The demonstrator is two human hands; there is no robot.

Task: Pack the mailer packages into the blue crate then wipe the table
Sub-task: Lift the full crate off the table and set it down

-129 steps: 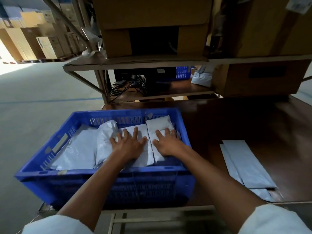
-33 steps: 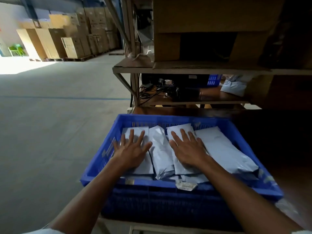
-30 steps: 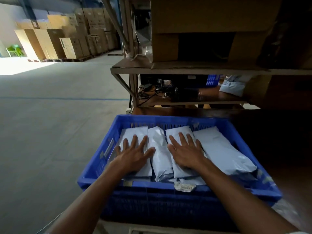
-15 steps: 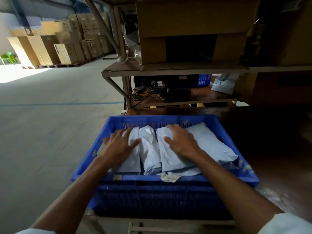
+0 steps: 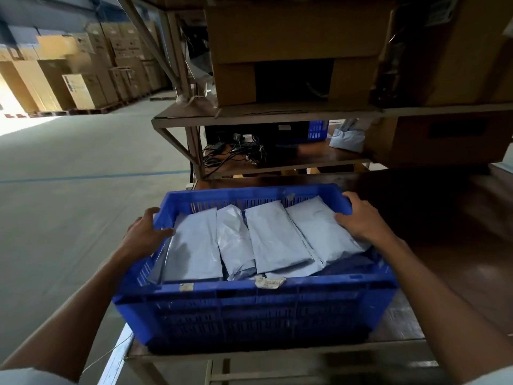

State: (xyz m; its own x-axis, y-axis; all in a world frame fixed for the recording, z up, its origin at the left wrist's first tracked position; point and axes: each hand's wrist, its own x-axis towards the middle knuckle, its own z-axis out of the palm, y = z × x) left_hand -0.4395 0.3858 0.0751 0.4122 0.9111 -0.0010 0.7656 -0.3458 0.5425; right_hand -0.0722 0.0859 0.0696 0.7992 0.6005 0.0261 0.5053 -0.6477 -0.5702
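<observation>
Blue crate (image 5: pixel 249 290) sits at the left end of the desk (image 5: pixel 458 245), with grey mailer packages (image 5: pixel 277 240) lying side by side inside it. The left hand (image 5: pixel 144 232) clasps the left rim, thumb inside. The right hand (image 5: pixel 358 218) wraps the right rim near the far corner, thumb against the outermost mailer. Packing looks done, and this reads as taking hold to shift the crate. Next comes an even two-handed lift or slide, then finding a cloth, and none is in sight.

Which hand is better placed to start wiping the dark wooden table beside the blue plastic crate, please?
Likely the right hand: it grips the right rim of the blue plastic crate, beside the dark wooden table. The left hand grips the left rim, above the floor.
</observation>
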